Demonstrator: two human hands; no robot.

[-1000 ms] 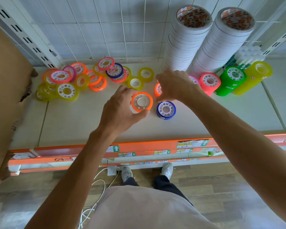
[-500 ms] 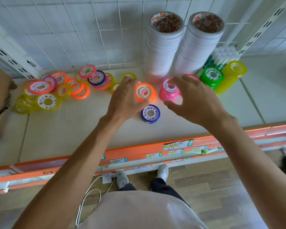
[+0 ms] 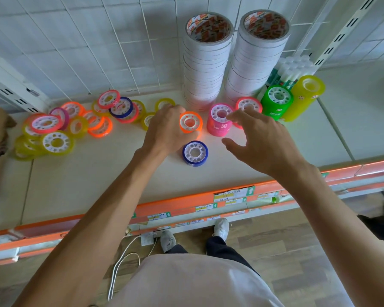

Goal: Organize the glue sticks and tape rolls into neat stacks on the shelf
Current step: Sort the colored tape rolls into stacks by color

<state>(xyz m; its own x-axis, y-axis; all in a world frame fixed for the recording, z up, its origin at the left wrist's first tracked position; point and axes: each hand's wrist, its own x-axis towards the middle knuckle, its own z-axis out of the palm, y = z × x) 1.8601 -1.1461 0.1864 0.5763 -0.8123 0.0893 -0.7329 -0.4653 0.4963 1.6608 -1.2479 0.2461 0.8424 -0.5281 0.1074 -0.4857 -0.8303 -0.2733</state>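
Resting on shelf: orange tape stack

The orange roll is glowing bright, with a white middle. The pink stack and the blue roll are showing white middles with little cut-out shapes. The green stack and yellow stack are shining. The two tall stacks are looking white with red-patterned insides. The shelf is looking cream with an orange edge.
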